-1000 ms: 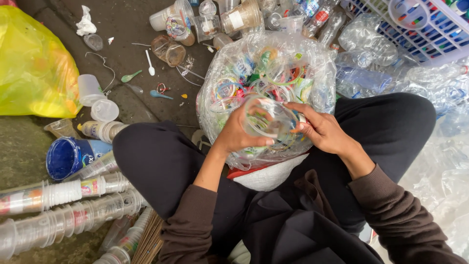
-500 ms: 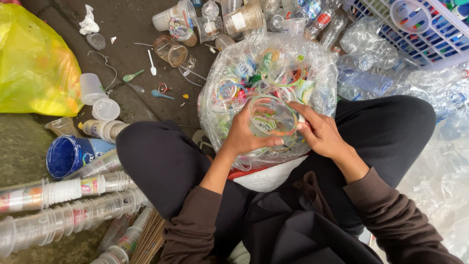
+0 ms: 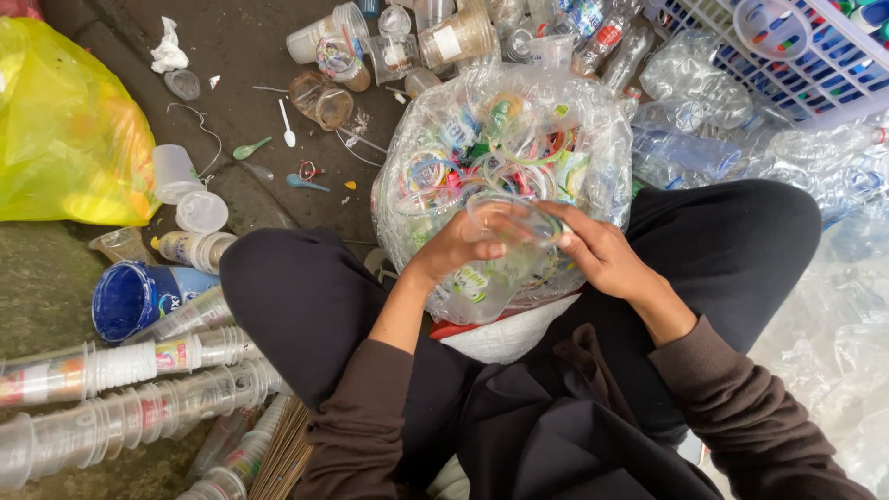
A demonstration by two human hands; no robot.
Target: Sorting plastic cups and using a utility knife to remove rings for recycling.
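Left hand (image 3: 460,245) and right hand (image 3: 597,252) together grip a clear plastic cup (image 3: 511,225) over a clear bag of plastic rings (image 3: 417,167).

Clear bag (image 3: 593,139) of coloured rings between knees; yellow bag (image 3: 65,130) far left; labelled cups (image 3: 111,366) stacked lower left.

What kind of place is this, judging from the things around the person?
Probably an informal plastic recycling sorting spot: stacked clear cups lie on the ground, a clear bag holds plastic rings, crushed bottles are piled nearby, and both hands hold a clear cup.
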